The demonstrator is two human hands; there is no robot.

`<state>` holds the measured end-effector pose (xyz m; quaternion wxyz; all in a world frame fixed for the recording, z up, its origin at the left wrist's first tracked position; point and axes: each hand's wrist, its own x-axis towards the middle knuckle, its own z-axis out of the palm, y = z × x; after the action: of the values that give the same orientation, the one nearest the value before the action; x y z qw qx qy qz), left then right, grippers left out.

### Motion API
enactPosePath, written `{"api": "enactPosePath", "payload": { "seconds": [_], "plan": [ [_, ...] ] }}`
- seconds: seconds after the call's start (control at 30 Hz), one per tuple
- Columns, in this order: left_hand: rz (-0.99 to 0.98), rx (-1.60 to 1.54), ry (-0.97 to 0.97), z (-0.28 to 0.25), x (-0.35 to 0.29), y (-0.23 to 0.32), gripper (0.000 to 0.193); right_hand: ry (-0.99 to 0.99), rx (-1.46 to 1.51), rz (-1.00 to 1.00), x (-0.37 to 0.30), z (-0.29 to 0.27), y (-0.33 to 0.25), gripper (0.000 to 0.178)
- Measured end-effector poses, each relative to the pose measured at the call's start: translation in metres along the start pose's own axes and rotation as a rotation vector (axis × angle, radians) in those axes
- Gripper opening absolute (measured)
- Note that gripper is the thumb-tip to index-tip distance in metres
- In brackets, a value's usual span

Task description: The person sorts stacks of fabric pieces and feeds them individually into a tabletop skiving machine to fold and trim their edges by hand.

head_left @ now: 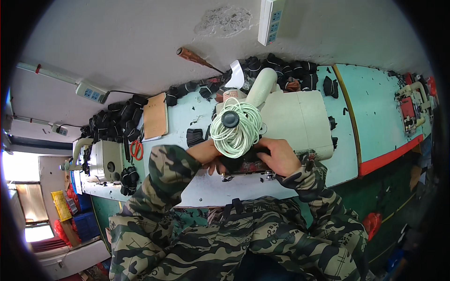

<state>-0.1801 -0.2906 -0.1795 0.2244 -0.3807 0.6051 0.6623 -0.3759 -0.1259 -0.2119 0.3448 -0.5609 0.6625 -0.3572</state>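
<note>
In front of me stands a cream sewing-type machine (295,119). A coil of pale green cord (236,133) hangs at its front, around a round black knob (230,119). My left hand (206,153) reaches in at the coil's lower left; its fingertips are partly hidden behind the cord. To the right of the coil, my right hand (280,157) has thumb and fingers bent in against dark material (233,163) under the cord. What either hand grips there is too dark and covered to make out. A black folded bundle (194,136) lies just left of the machine.
Bundles of black fabric (117,117) pile along the wall, with more behind the machine. Orange-handled scissors (136,150) and a brown board (155,116) lie on the left. A screwdriver (194,57) leans at the back. Another machine (103,159) stands at the left.
</note>
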Motion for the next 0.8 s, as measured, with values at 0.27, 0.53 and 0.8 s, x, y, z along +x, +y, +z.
{"api": "enactPosePath", "payload": {
  "seconds": [0.27, 0.53, 0.8],
  "plan": [
    [-0.026, -0.037, -0.056, 0.006, 0.001, 0.002, 0.030, -0.043, -0.074, -0.119, -0.004, 0.001, 0.002, 0.019],
    [-0.011, -0.039, 0.040, 0.003, 0.003, -0.005, 0.030, -0.073, 0.045, -0.046, -0.005, 0.003, 0.004, 0.021],
    [0.115, -0.134, 0.177, 0.020, -0.001, 0.001, 0.031, -0.071, 0.101, 0.106, -0.004, 0.002, 0.003, 0.021]
  ]
}}
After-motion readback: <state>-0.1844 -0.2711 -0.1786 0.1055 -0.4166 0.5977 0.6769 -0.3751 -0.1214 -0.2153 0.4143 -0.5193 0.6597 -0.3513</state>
